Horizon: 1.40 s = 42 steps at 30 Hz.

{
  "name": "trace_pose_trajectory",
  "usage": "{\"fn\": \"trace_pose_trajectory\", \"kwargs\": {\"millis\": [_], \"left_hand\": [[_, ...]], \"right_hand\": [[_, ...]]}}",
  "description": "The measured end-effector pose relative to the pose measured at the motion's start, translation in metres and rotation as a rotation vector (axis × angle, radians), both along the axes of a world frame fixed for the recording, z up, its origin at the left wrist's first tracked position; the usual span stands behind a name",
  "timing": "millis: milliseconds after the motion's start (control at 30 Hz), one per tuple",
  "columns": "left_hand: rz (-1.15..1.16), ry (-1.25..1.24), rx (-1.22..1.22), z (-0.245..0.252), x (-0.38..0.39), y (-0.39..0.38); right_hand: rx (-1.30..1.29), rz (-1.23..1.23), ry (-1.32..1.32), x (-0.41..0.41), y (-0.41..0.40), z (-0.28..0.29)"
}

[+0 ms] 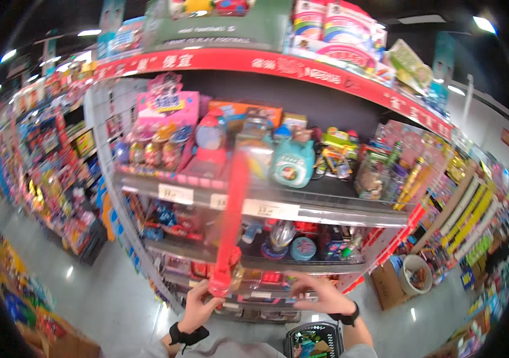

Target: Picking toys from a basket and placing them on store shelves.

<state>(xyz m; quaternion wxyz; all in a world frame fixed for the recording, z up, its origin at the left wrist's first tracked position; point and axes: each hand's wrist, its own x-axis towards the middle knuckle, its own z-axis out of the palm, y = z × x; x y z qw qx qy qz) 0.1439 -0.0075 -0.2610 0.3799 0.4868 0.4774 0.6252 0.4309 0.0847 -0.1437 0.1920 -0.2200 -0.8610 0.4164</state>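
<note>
My left hand (197, 308) grips the lower end of a long red plastic toy (232, 210), which looks like a toy sword. The toy points up in front of the shelves, and its upper part is blurred. A clear, shiny wrapping seems to surround it. To the right, my right hand (323, 297) is raised with fingers apart and nothing in it. Behind the toy's upper end is a store shelf (344, 201) with a turquoise toy (293, 163), a red toy (209, 138) and several small jars (152, 154). A silver toy (282, 235) and a round blue tin (302, 248) stand on the shelf below.
A black shopping basket (288, 342) with goods in it is at the lower edge, below my right hand. A cardboard box (386, 288) and a white bucket (409, 286) stand on the floor at right. More stocked shelves (44, 165) line the left side.
</note>
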Motion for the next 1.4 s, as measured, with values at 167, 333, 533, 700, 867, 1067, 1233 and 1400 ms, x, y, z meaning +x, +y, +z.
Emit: {"fn": "trace_pose_trajectory", "kwargs": {"millis": [167,333,533,700,867,1067,1233,1400], "left_hand": [[-0.137,-0.251,0.103,0.013,0.005,0.012],[-0.421,-0.141,0.098,0.018,0.011,0.023],[-0.511,-0.113,0.054,0.012,0.018,0.021],[-0.537,-0.106,0.0,0.003,0.023,0.007],[-0.499,0.074,0.123,-0.019,0.026,0.012],[-0.369,-0.017,0.13,-0.018,0.008,0.001],[-0.153,0.09,0.126,-0.025,-0.022,-0.004],[0.034,-0.152,0.052,-0.034,-0.033,-0.017]], "right_hand": [[-0.054,-0.019,0.035,-0.052,-0.016,-0.024],[0.062,-0.072,-0.041,-0.079,-0.033,-0.072],[-0.439,-0.414,0.426,-0.097,-0.074,-0.134],[-0.593,-0.471,0.547,-0.092,-0.084,-0.184],[-0.558,-0.513,0.58,-0.096,-0.09,-0.177],[-0.499,-0.696,0.613,-0.096,-0.091,-0.163],[-0.371,-0.629,0.586,-0.083,-0.084,-0.148],[-0.384,-0.703,0.639,-0.078,-0.086,-0.145]]}}
